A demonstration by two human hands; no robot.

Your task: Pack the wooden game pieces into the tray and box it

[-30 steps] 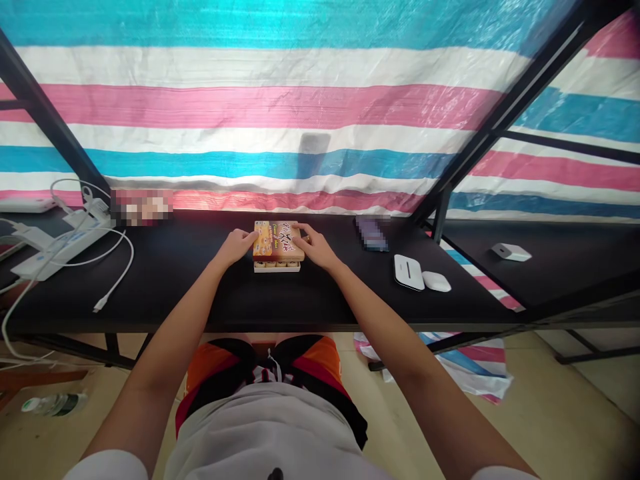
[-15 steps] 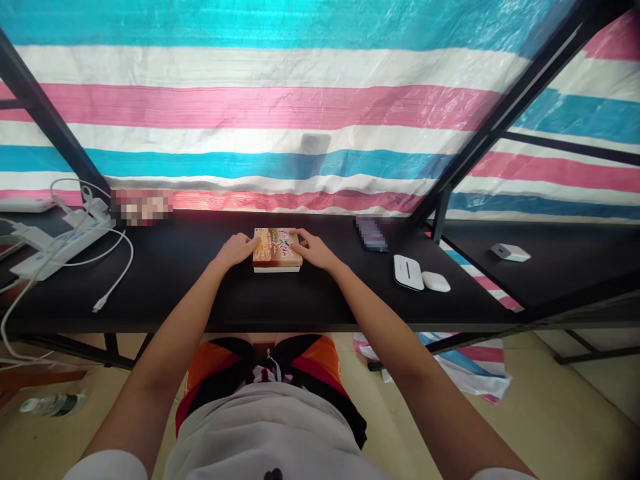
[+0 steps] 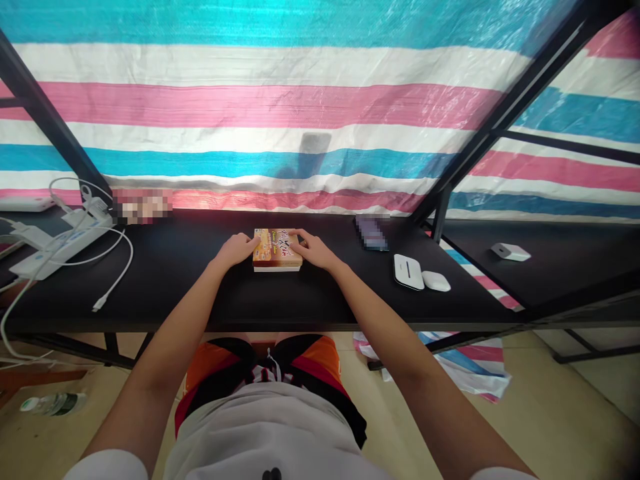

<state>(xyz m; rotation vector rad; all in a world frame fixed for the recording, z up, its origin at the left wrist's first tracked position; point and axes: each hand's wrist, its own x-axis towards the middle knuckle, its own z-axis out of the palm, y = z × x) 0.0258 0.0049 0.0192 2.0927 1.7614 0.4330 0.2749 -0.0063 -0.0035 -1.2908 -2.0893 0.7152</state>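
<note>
A small printed cardboard box (image 3: pixel 273 250), yellow-brown with a white lower edge, lies flat on the black desk (image 3: pixel 170 293) in front of me. My left hand (image 3: pixel 237 251) grips its left side, the thumb against the upper left edge. From the other side, my right hand (image 3: pixel 314 249) holds it with the thumb resting on the top at the right. The other fingers of both hands curl around the sides and are partly hidden. Between the hands the printed top shows, with writing and a food-like picture.
A phone (image 3: pixel 371 233), a white flat device (image 3: pixel 408 272) and a white earphone case (image 3: pixel 436 281) lie to the right. On the left are a power strip (image 3: pixel 60 252) and a loose white cable (image 3: pixel 131 257). Black metal posts (image 3: pixel 60 120) frame the desk before a striped sheet (image 3: pixel 250 103).
</note>
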